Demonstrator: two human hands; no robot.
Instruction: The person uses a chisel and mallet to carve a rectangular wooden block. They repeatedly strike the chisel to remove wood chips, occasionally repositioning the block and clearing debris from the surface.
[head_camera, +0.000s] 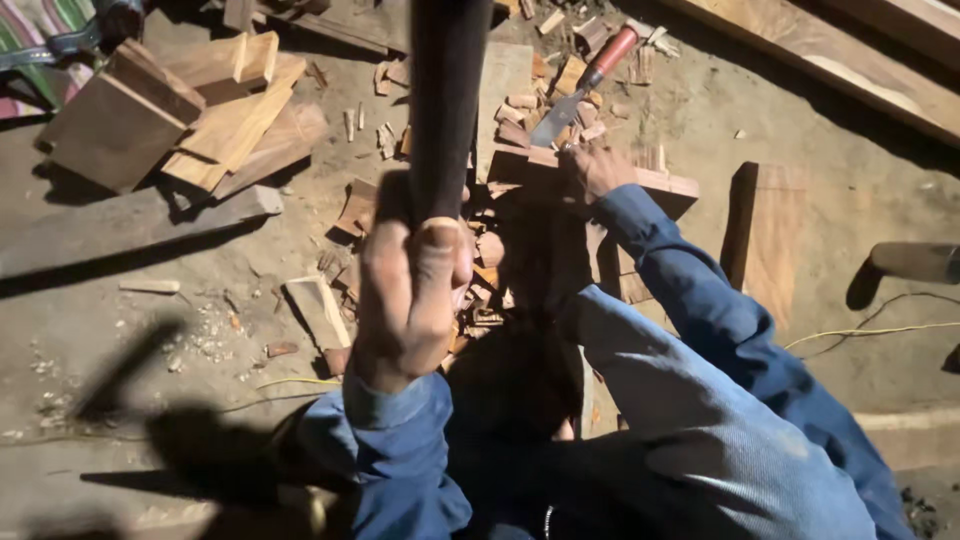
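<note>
Left hand (410, 300) raised close to camera, fist clamped round a dark handle (445, 100); handle runs up out of frame, long axis near vertical. Right hand (592, 168) stretched fwd, arm in blue sleeve, fingers closed on a wood block (660, 188) on the dirt floor (840, 160). Red-handled chisel (585, 85) lies just beyond right hand, blade pointing down-left toward block, w/ wood chips (520, 110) around.

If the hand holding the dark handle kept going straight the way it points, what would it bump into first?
Probably the wooden block that the right hand steadies. The left hand grips the dark handle, pointing up-frame toward it, though depth is hard to judge; loose wood chips lie closer below.
</note>
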